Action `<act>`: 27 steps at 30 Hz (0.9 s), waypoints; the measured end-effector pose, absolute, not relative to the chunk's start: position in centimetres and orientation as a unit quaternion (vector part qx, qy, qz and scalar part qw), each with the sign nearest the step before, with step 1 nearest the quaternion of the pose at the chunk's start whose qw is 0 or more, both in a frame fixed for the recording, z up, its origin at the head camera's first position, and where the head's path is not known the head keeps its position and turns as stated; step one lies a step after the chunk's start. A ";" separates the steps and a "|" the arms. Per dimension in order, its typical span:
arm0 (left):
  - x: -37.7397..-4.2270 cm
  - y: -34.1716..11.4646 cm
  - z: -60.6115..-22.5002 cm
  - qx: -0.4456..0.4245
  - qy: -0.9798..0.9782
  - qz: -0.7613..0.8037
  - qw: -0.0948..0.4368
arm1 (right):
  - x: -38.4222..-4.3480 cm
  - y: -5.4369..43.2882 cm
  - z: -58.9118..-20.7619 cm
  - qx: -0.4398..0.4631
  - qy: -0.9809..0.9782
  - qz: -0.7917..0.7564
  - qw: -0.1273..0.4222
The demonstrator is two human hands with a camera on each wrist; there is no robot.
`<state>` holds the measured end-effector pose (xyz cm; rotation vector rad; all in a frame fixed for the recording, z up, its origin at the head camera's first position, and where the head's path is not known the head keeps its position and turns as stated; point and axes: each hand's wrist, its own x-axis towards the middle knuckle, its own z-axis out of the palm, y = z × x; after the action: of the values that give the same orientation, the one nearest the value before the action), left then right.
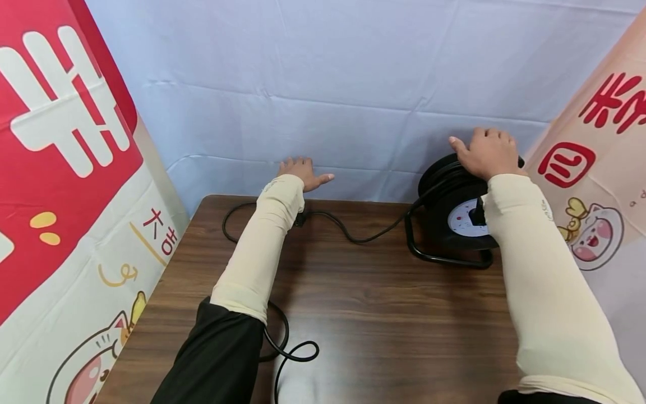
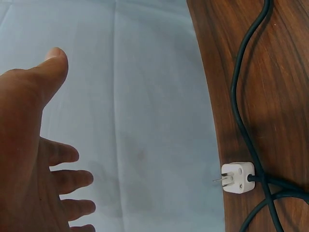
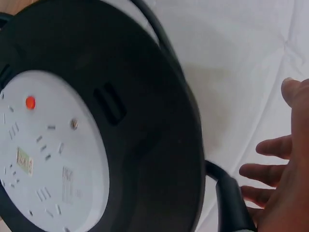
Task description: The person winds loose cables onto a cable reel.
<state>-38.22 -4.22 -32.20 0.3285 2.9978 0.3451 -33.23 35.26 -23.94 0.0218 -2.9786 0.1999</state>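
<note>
A black cable reel [image 1: 435, 216] stands on its tubular frame at the back right of the table, its white socket face [image 3: 53, 193] carrying a red button. Above its top my right hand [image 1: 490, 154] has the thumb apart and the fingers loosely extended. In the right wrist view those fingers lie beside the reel's black handle [image 3: 234, 203], without curling round it. Over the table's back edge my left hand [image 1: 303, 173] reaches out with its fingers spread, holding nothing. A white plug [image 2: 238, 177] on the black cable [image 2: 236, 92] lies near that edge, hidden by my left arm in the head view.
The cable runs from the reel leftward across the back of the wooden table [image 1: 393, 314], with more loops [image 1: 303, 353] near the front. A pale blue cloth [image 1: 323, 101] hangs behind. Printed banners [image 1: 60, 140] flank both sides.
</note>
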 end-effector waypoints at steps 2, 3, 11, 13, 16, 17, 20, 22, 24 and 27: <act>-38.3 -4.2 -32.4 0.107 0.986 0.114 0.053 | -33.2 35.6 -23.8 0.000 -0.996 0.065 0.068; -38.3 -4.3 -32.5 0.106 0.986 0.113 0.054 | -33.1 35.8 -23.7 -0.006 -0.996 0.065 0.061; -39.3 -4.2 -33.1 0.095 0.987 0.101 0.078 | -32.3 37.0 -22.5 -0.039 -0.997 0.066 0.019; -39.4 -4.1 -33.1 0.096 0.987 0.101 0.080 | -32.0 37.2 -22.3 -0.044 -0.997 0.066 0.015; -38.8 -4.1 -32.7 0.103 0.986 0.104 0.079 | -31.8 37.6 -22.1 -0.049 -0.997 0.063 0.009; -38.6 -4.1 -32.6 0.106 0.986 0.105 0.078 | -31.7 37.6 -22.1 -0.053 -0.997 0.060 0.006; -38.0 -4.1 -32.4 0.109 0.986 0.103 0.079 | -31.6 38.0 -21.9 -0.058 -0.997 0.047 -0.005; -37.6 -4.1 -32.3 0.111 0.985 0.105 0.074 | -31.6 38.2 -21.8 -0.061 -0.997 0.035 -0.013; -37.5 -4.1 -32.3 0.110 0.986 0.103 0.077 | -31.5 38.5 -21.7 -0.062 -0.997 0.031 -0.017; -37.2 -3.9 -32.4 0.112 0.985 0.102 0.076 | -31.2 38.9 -21.6 -0.067 -0.997 0.035 -0.012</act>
<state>-37.22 -3.86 -32.41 0.3365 2.9545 0.3072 -31.19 38.86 -21.64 -0.2126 -3.1575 0.1109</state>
